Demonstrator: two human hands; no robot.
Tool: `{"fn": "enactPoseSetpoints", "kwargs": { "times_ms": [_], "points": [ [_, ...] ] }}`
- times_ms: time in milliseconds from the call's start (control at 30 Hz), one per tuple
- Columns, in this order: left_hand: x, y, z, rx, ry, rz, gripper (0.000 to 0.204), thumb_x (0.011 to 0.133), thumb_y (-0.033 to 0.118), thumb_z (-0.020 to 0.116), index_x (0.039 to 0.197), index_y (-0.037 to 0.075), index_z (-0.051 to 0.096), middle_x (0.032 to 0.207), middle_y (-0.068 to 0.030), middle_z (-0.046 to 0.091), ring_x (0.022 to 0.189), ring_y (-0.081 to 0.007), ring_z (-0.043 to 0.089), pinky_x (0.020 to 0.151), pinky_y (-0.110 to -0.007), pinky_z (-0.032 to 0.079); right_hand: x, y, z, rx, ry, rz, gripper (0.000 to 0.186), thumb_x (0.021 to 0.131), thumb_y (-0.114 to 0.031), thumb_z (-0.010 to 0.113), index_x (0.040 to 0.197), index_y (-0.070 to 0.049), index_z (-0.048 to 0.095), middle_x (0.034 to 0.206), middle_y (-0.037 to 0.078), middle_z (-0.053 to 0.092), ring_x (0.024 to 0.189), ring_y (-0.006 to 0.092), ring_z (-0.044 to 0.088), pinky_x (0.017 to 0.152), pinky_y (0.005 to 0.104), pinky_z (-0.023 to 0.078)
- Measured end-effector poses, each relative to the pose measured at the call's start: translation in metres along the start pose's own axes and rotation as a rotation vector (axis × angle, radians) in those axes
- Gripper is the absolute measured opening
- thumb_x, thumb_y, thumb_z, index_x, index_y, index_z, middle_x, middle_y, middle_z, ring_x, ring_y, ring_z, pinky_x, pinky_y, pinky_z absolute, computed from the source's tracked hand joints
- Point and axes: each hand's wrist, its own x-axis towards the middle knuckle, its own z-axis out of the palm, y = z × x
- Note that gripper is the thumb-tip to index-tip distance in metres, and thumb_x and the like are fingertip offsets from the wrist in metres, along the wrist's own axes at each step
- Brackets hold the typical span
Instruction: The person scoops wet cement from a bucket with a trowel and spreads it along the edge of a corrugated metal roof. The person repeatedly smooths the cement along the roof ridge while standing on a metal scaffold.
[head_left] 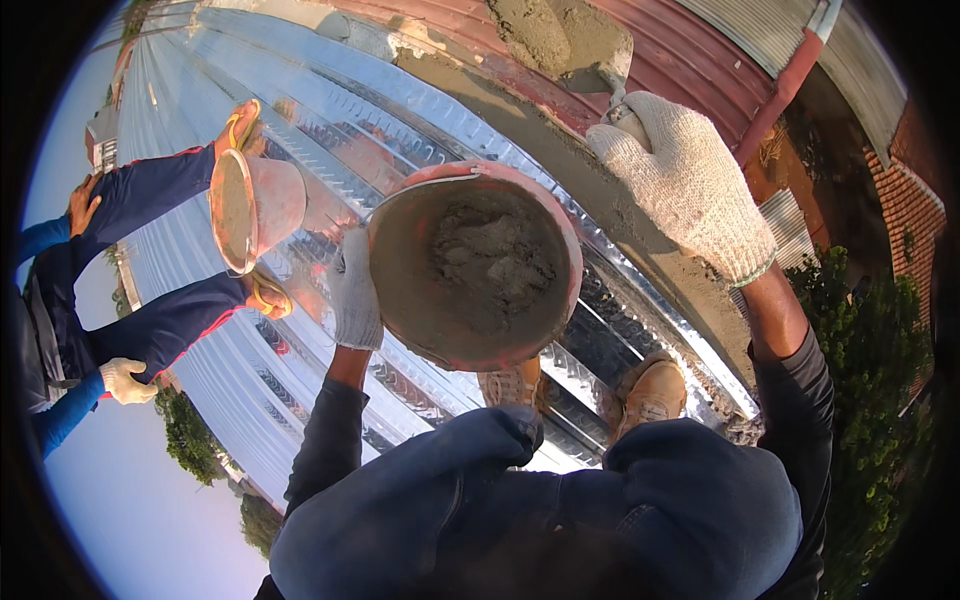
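My right hand (690,185), in a cream knit glove, is closed round the handle of a trowel (618,62). A heap of wet grey mortar (540,35) lies on the blade, above a mortar-covered ledge (640,225). My left hand (354,290), gloved too, grips the left side of a reddish bucket (573,250), its fingers partly hidden by the wall. Inside the bucket is wet grey mortar (490,255), heaped toward the right. The bucket is held in front of my knees, above my shoes.
Shiny ribbed metal roofing (200,90) and slotted beams (400,120) spread out on the left. A person (130,200) in dark trousers and sandals sits there beside a second bucket (275,200). A red metal roof (690,70) and trees (850,370) lie to the right, lower down.
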Motion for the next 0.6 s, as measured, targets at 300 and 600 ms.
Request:
{"fn": "enactPoseSetpoints", "kwargs": {
  "times_ms": [300, 600],
  "points": [
    [-0.003, -0.005, 0.001, -0.029, 0.013, -0.03, 0.035, 0.119, 0.04, 0.064, 0.108, 0.008, 0.075, 0.103, 0.0034, 0.072, 0.095, -0.0067, 0.064, 0.082, -0.03, 0.054, 0.102, -0.01, 0.109, -0.283, -0.174, -0.005, 0.047, 0.11, -0.04, 0.064, 0.122, 0.003, 0.077, 0.103, 0.029, 0.08, 0.101, 0.0453, 0.079, 0.093, 0.0545, 0.063],
    [-0.009, 0.002, 0.012, 0.002, 0.05, -0.018, 0.036, 0.12, 0.037, 0.061, 0.104, 0.008, 0.073, 0.099, 0.0044, 0.066, 0.09, -0.0047, 0.056, 0.078, -0.028, 0.049, 0.204, 0.105, 0.112, 0.134, -0.429, -0.159, 0.051, 0.114, -0.048, 0.058, 0.105, -0.002, 0.078, 0.081, 0.006, 0.07, 0.071, 0.0203, 0.068, 0.068, 0.0396, 0.058]
  ]
}}
